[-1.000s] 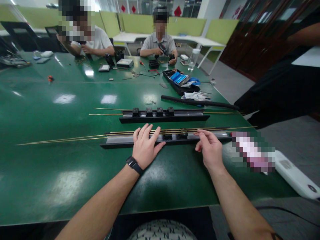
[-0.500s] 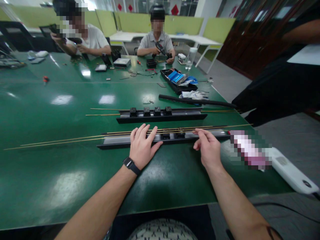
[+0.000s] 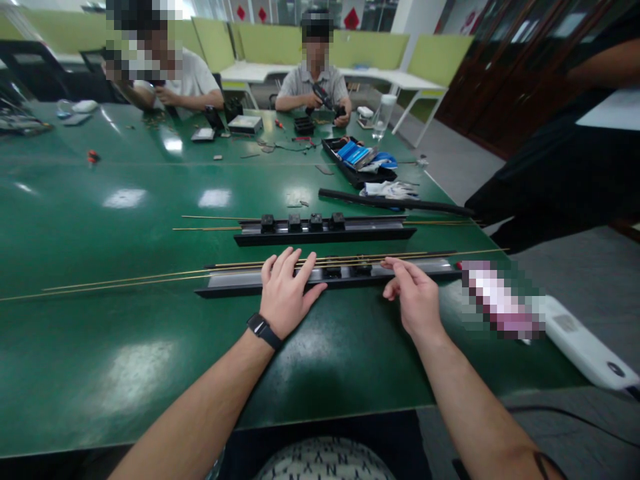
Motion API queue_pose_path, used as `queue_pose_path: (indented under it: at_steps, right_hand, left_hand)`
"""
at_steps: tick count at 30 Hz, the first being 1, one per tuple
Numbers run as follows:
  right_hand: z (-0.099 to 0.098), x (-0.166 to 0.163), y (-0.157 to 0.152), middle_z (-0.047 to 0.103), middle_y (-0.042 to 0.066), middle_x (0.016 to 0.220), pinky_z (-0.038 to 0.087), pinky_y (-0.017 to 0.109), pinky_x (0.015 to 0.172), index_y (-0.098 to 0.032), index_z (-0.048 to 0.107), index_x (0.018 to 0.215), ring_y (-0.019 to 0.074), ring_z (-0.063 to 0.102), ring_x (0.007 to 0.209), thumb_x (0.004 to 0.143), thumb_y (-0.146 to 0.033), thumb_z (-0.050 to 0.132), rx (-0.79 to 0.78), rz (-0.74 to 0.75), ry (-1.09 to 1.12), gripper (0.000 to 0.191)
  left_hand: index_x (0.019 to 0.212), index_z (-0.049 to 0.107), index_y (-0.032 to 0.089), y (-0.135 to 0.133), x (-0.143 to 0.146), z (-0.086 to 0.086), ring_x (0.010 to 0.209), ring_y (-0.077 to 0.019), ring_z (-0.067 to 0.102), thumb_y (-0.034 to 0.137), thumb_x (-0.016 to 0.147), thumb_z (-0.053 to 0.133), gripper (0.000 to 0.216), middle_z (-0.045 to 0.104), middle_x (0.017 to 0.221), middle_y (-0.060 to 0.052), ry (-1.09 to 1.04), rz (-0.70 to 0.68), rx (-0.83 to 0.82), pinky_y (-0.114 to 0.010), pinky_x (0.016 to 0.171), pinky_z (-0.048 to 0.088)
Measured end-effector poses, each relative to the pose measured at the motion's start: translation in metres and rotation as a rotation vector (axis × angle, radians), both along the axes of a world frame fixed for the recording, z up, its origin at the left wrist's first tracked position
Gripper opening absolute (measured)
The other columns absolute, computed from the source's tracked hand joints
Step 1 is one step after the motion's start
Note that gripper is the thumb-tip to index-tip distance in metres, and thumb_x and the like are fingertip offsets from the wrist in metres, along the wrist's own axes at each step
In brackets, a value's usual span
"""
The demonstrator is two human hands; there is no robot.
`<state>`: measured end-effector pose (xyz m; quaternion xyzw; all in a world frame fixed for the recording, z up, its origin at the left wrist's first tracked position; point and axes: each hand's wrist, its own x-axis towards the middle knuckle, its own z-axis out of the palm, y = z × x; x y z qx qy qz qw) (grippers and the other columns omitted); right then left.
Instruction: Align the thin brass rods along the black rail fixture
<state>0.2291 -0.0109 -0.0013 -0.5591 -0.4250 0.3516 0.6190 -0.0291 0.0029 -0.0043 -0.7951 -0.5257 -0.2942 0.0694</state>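
My left hand (image 3: 287, 290) lies flat with fingers spread on a long black rail (image 3: 235, 283) near the table's front. Thin brass rods (image 3: 125, 279) run along that rail and stick out far to the left. My right hand (image 3: 413, 297) rests at the rail's right part, fingers loosely curled, the fingertips touching the rods; nothing is gripped that I can make out. Two small black blocks (image 3: 345, 271) sit in the rail between my hands. A second black rail (image 3: 325, 233) with several black blocks (image 3: 303, 222) lies just behind.
The green table (image 3: 125, 347) holds a black tube (image 3: 395, 203), white gloves (image 3: 393, 190), a black tray (image 3: 360, 163) with blue parts and a white device (image 3: 580, 343) at the right edge. Two people sit working at the far side. Another person stands at the right.
The near rail and brass rods have slid a little to the left under my hands. My right hand has shifted slightly left along the rail. The left hand stays flat.
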Motion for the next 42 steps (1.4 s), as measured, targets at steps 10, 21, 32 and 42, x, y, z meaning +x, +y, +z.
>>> queue_pose_path:
  at_steps: [10,21,32,42]
  right_hand:
    - [0.0016,-0.0029,-0.0021,0.076,0.008,0.109,0.043,0.024,0.043,-0.021,0.075,0.113,0.0083,0.060,0.048,0.090,-0.043,0.070,-0.002,0.087,0.008,0.033]
    - [0.0021,-0.0048,-0.0035,0.076,0.010,0.116,0.044,0.025,0.044,-0.021,0.077,0.112,0.0094,0.061,0.049,0.090,-0.044,0.070,-0.033,0.151,-0.020,0.032]
    - [0.0034,-0.0058,-0.0046,0.077,0.010,0.111,0.044,0.025,0.044,-0.020,0.078,0.114,0.0094,0.061,0.048,0.091,-0.043,0.070,-0.043,0.145,-0.022,0.033]
    - [0.0011,-0.0035,-0.0025,0.077,0.012,0.114,0.042,0.024,0.042,-0.019,0.078,0.111,0.0087,0.060,0.047,0.091,-0.044,0.069,-0.018,0.073,0.011,0.034]
  left_hand:
    - [0.143,0.058,0.026,-0.0004,0.0000,-0.0001,0.142,-0.0324,0.048,0.051,0.095,0.061,0.054,0.059,0.145,-0.015,0.004,0.005,0.008,-0.053,0.121,0.027]
    - [0.144,0.057,0.027,-0.0001,-0.0001,-0.0011,0.142,-0.0327,0.048,0.052,0.095,0.062,0.055,0.059,0.145,-0.015,0.005,0.012,0.007,-0.054,0.120,0.027]
    - [0.143,0.058,0.026,-0.0002,0.0002,-0.0004,0.143,-0.0328,0.048,0.051,0.095,0.062,0.055,0.059,0.146,-0.015,0.003,0.013,0.003,-0.054,0.120,0.026]
    - [0.143,0.058,0.025,0.0002,-0.0005,-0.0024,0.143,-0.0325,0.048,0.053,0.095,0.062,0.056,0.058,0.146,-0.015,0.006,0.011,0.016,-0.053,0.121,0.026]
